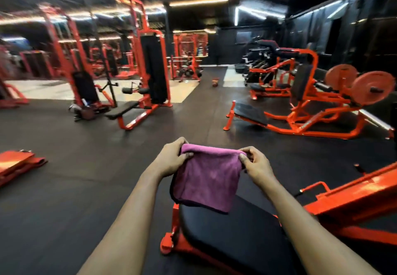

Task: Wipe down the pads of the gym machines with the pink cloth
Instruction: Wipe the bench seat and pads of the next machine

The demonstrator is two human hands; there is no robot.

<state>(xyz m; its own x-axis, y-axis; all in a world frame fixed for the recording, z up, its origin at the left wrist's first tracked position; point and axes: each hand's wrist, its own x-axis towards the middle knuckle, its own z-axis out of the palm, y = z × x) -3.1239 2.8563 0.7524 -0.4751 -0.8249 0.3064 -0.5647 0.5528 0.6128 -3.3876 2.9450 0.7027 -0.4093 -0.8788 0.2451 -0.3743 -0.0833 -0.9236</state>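
Orange frame (19, 165), cut off by the left edge, lies low on the black floor (86, 178); what it belongs to I cannot tell. Behind it the far left of the room is smeared by blur, and only red-orange uprights and strip lights read there. Further right stands a tall cable machine (150, 64) with a black bench (124, 110) at its foot.

In the middle foreground the left hand (171, 158) pinches the upper left corner of the cloth (207, 180), its fingers curled over the top edge. The cloth, pink with a dark edge, hangs folded over the far end of a black pad (232, 238); whether its lower edge touches the pad I cannot tell. The right hand (256, 163) pinches the upper right corner the same way. The pad's near end runs off the bottom edge, and both forearms cover its sides.

To the right a plate machine (311, 111) carries two orange discs (373, 86), and an orange beam (354, 195) leaves the right edge. The walls are dark.
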